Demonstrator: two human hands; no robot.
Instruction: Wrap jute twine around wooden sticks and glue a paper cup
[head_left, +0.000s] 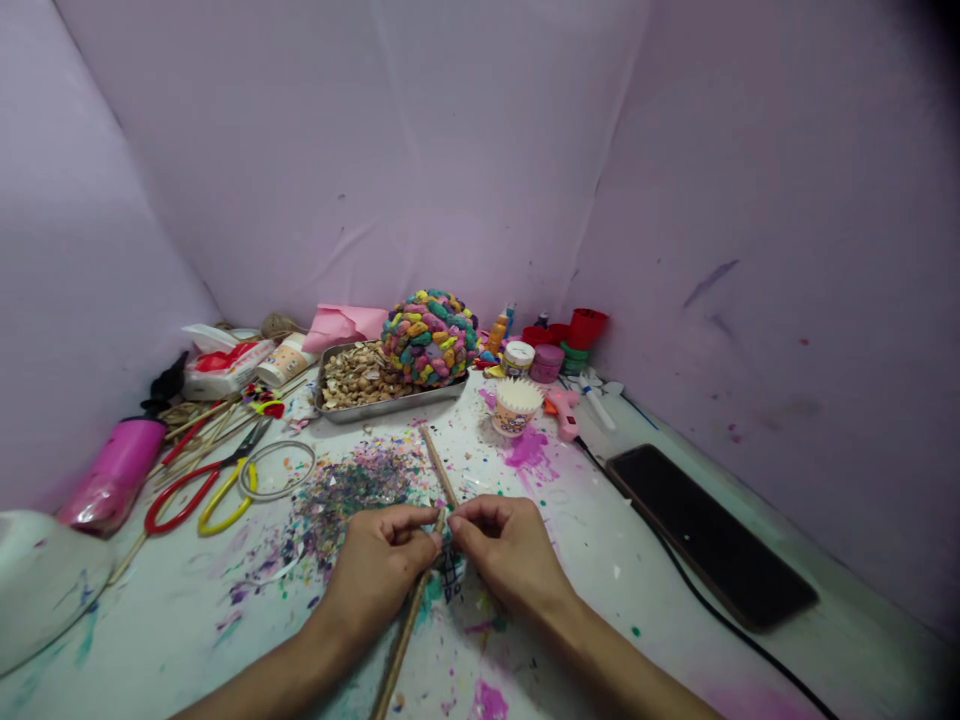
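Note:
In the lower middle of the head view, my left hand [382, 560] pinches the upper end of a thin brown rod [403, 640], which runs down past the frame's bottom edge. Close beside it, my right hand [510, 545] has thumb and fingers pressed together at the near end of a second thin brown rod [437, 462]. That one points away across the table. The two rod ends nearly meet between my fingertips; whether they touch or are joined I cannot tell. Both rods look wrapped in twine or rough-surfaced.
Paint stains the white table [600, 600]. Scissors [199, 490] and a silver ring [277, 470] lie left. Behind stand a metal tray [390, 402] of shells, a multicoloured ball [431, 338] and a zigzag-rimmed paper cup [515, 408]. A glue gun [564, 412] and phone [712, 535] lie right.

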